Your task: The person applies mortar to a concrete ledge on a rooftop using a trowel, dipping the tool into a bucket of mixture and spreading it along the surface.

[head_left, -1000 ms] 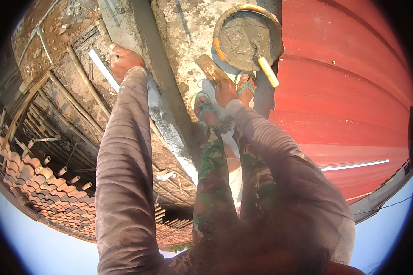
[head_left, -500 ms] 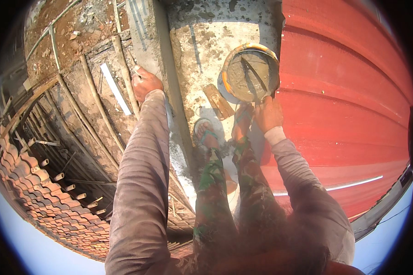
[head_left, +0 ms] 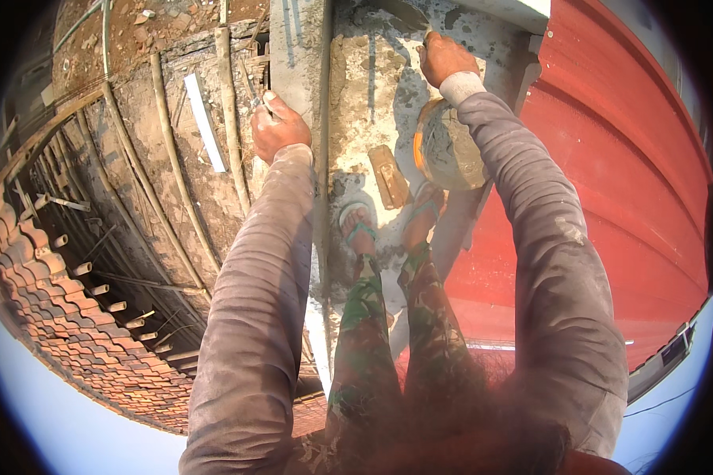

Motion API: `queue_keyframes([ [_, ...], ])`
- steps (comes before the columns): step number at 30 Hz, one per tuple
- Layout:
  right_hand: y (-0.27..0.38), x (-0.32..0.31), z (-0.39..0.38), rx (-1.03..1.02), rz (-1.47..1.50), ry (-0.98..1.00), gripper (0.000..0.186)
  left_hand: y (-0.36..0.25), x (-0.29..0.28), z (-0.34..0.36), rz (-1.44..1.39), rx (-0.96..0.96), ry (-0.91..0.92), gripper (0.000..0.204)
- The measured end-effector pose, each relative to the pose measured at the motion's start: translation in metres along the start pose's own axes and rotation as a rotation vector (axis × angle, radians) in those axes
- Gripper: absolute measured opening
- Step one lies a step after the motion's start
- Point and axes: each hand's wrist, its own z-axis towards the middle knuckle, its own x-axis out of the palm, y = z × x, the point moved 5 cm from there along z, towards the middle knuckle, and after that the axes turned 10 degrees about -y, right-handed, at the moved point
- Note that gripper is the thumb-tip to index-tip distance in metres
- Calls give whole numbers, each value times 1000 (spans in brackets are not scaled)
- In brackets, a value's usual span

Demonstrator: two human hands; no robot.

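Bracing, perhaps, at a long grey concrete wall's edge, left hand curls closed, hold unclear; right hand grips a mostly hidden tool.

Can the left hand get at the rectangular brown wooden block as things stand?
Probably yes: nothing covers the rectangular brown wooden block, though the left hand would have to cross the long grey concrete ledge. I can't tell whether its grip is empty.

gap: concrete beam to wooden float; blocking rightward: bucket
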Motion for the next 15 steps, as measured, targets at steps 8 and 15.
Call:
queue_keyframes([
  [8, -9, 56, 36, -173, -21, 51, 29, -2, -7, 4, 28, -7, 21, 55],
  [15, 5, 49, 36, -175, 49, -11, 27, -3, -9, 3, 8, 21, 1, 55],
])
